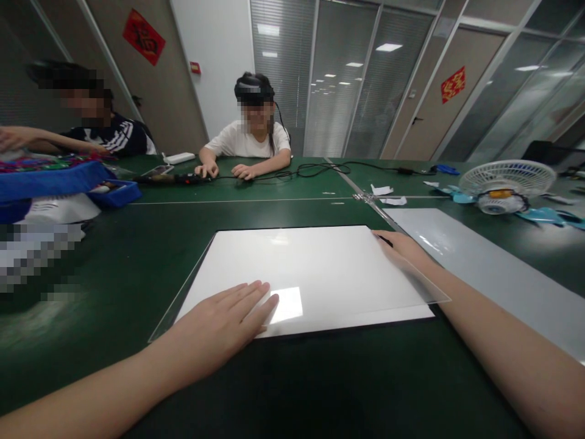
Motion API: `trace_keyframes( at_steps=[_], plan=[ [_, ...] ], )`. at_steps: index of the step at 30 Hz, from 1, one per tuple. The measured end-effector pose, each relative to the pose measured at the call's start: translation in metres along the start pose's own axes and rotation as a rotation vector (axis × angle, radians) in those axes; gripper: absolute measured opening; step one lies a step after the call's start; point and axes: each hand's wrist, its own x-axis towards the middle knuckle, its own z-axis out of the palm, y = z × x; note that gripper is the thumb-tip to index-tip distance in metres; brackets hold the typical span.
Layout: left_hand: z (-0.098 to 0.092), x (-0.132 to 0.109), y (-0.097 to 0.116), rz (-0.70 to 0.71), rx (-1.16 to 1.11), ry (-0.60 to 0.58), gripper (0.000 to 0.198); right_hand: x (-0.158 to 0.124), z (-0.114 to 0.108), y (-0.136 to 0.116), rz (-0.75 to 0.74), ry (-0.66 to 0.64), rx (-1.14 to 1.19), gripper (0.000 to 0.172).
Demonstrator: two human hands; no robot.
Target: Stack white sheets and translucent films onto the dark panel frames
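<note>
A white rectangular board [315, 262] with a dark rim lies flat on the table in front of me. Over it is a clear plastic sheet [171, 311], turned slightly so that its edges stick out past the board on the left and right. My left hand [228, 311] rests flat on the near left part of the sheet, fingers stretched out. At the far right corner, my right hand [400, 247] is closed at the sheet's edge, its fingers partly hidden. A small dark strip shows beside those fingers. The sheet's near right corner overlaps my right wrist.
A larger pale panel [484, 262] lies to the right, with a white fan [507, 180] beyond it. Blue trays [50, 183] stand at left. Black cables [320, 169] and paper scraps [388, 198] lie across the table [137, 262]. Two people [256, 134] sit opposite.
</note>
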Motion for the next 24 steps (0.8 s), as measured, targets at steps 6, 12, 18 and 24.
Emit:
trace_keyframes(
  at_steps=[6, 12, 18, 24],
  plan=[
    [0.002, 0.000, -0.001, -0.018, -0.051, -0.025, 0.041, -0.002, 0.002, 0.006, 0.086, 0.017, 0.058, 0.046],
    [0.003, -0.001, -0.001, -0.007, -0.048, -0.003, 0.041, -0.002, 0.002, 0.011, 0.042, 0.011, 0.091, 0.045],
    [0.005, -0.001, 0.000, -0.017, -0.033, 0.013, 0.041, -0.003, 0.001, 0.008, 0.063, -0.007, 0.079, 0.048],
    [0.004, 0.002, 0.001, 0.048, 0.039, 0.067, 0.039, -0.002, 0.002, 0.009, 0.015, 0.004, 0.078, 0.046]
  ],
)
